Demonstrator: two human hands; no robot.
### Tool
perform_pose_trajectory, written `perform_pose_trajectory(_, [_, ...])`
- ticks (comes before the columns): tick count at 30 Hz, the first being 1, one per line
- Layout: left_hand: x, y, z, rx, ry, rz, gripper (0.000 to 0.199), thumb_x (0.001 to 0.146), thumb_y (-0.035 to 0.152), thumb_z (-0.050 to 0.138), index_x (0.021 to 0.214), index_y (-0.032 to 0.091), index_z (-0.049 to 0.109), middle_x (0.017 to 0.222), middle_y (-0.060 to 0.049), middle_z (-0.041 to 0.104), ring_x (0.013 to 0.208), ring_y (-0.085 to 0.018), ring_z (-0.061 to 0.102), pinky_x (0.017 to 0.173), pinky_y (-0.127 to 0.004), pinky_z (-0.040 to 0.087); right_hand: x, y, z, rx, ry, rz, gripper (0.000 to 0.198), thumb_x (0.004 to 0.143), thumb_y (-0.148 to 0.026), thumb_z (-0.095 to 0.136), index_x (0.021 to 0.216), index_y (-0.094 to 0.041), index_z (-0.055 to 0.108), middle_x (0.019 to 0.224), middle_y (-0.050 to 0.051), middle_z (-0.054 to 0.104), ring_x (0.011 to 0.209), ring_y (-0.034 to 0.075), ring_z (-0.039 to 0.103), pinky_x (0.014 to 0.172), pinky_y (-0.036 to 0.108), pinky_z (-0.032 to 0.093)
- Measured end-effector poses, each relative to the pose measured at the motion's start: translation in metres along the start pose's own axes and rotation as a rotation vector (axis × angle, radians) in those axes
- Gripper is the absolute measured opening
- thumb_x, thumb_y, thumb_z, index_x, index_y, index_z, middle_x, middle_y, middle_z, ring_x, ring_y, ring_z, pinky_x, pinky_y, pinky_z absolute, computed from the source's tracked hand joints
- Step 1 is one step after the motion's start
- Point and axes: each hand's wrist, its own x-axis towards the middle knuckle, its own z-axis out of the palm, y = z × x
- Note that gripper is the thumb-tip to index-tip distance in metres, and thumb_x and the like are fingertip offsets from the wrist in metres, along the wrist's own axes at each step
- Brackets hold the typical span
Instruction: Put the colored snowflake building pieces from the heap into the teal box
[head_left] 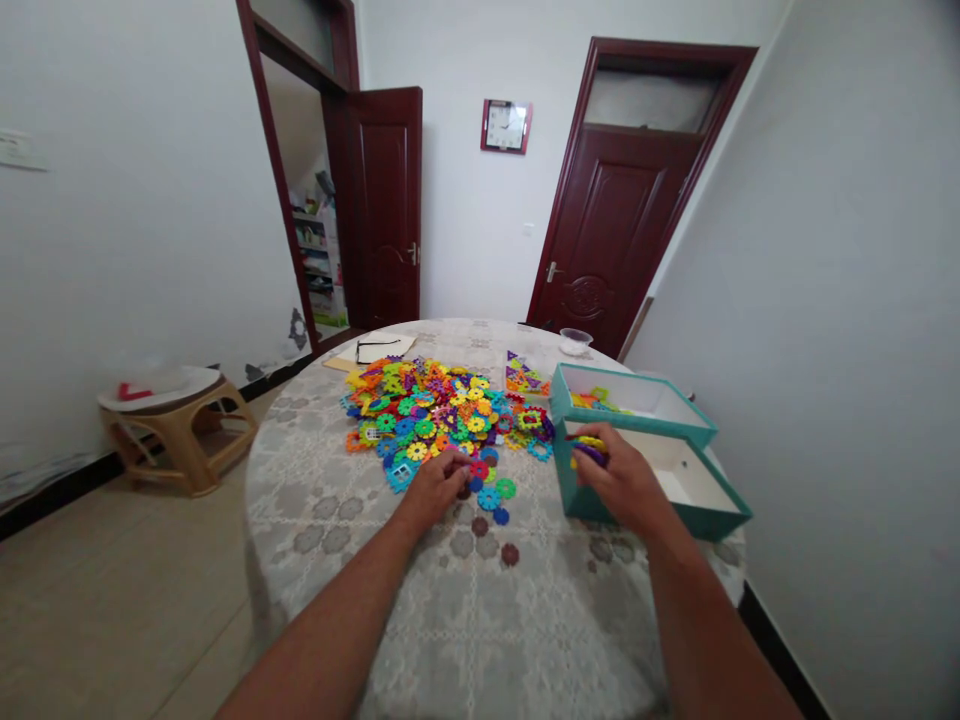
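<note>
On the desk: coloured pieces are heaped; open room is left toward the near edge.
Left hand: curled by loose discs; grip cannot be told.
Right hand: yellow and purple pieces are pinched at the near box.

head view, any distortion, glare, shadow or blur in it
Head view: wide-angle distortion leans the closed red-brown door; a pale reflection seems to cross the wall clock; a soft shadow lies before the near teal box; the yellow and purple pieces in the right hand look soft, their edges hard to make out.
</note>
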Motion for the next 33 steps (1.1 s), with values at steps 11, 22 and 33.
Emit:
perform_pose_trajectory(11, [0.001,0.008,-0.004,0.030,-0.034,-0.040,0.029,0.088,0.046,0.062,0.101,0.020,0.067,0.079,-0.001,0.075,0.068,-0.018,0.071,0.059,-0.027,0.052,0.017,0.066,-0.040,-0.328,0.159,0.043,0.033,0.089,-0.022,0.051,0.116,-0.022,0.069,0.095,0.007,0.076,0.080,0.022,0.067,0.075,0.031,0.048])
perform_pose_trajectory(22, [0.001,0.012,-0.004,0.022,-0.044,-0.037,0.030,0.088,0.047,0.062,0.102,0.021,0.068,0.080,-0.001,0.075,0.070,-0.020,0.074,0.063,-0.029,0.054,0.016,0.086,-0.038,-0.461,0.135,0.070,0.035,0.086,-0.014,0.050,0.112,-0.019,0.072,0.115,0.012,0.075,0.106,0.026,0.069,0.094,0.035,0.049])
perform_pose_trajectory(33, [-0.003,0.012,-0.002,0.097,0.102,0.055,0.017,0.090,0.034,0.057,0.099,0.022,0.065,0.070,0.003,0.070,0.064,-0.018,0.071,0.069,-0.030,0.055,0.017,0.109,-0.042,-0.427,0.078,0.085,0.033,0.082,-0.020,0.051,0.109,-0.021,0.071,0.110,0.010,0.076,0.097,0.026,0.069,0.091,0.040,0.052])
